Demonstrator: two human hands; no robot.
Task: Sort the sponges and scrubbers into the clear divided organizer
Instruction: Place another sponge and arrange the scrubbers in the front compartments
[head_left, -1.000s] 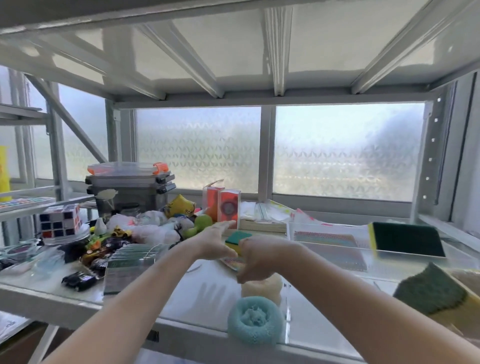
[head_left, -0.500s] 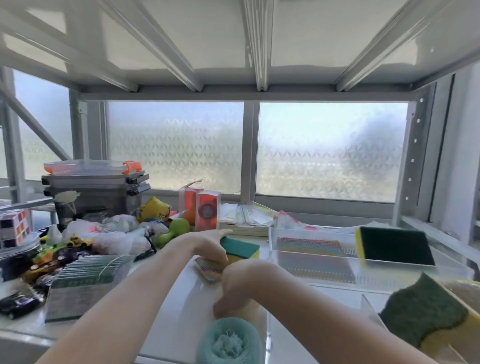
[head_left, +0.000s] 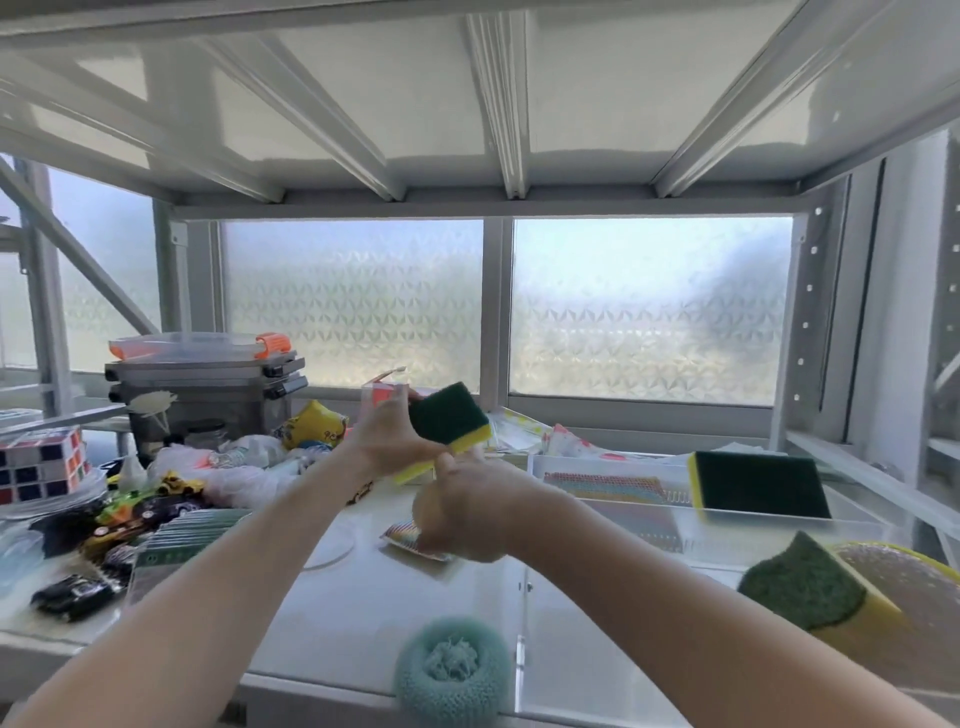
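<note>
Head view shows the left hand (head_left: 387, 441) clamped on a green-and-yellow sponge (head_left: 448, 428), lifted clear above the shelf with open white surface below, while the right hand (head_left: 462, 512) curls just beneath it, seemingly pinching a multicoloured scrubbing pad (head_left: 408, 538), though blur hides the fingertips. Rightward, the clear divided organizer (head_left: 613, 465) holds a second sponge (head_left: 761, 483) and mesh pads (head_left: 605, 486) in its far compartments and a wavy sponge (head_left: 815, 590) nearer; a teal mesh scrubber (head_left: 451, 670) sits at the front edge beside its wall.
</note>
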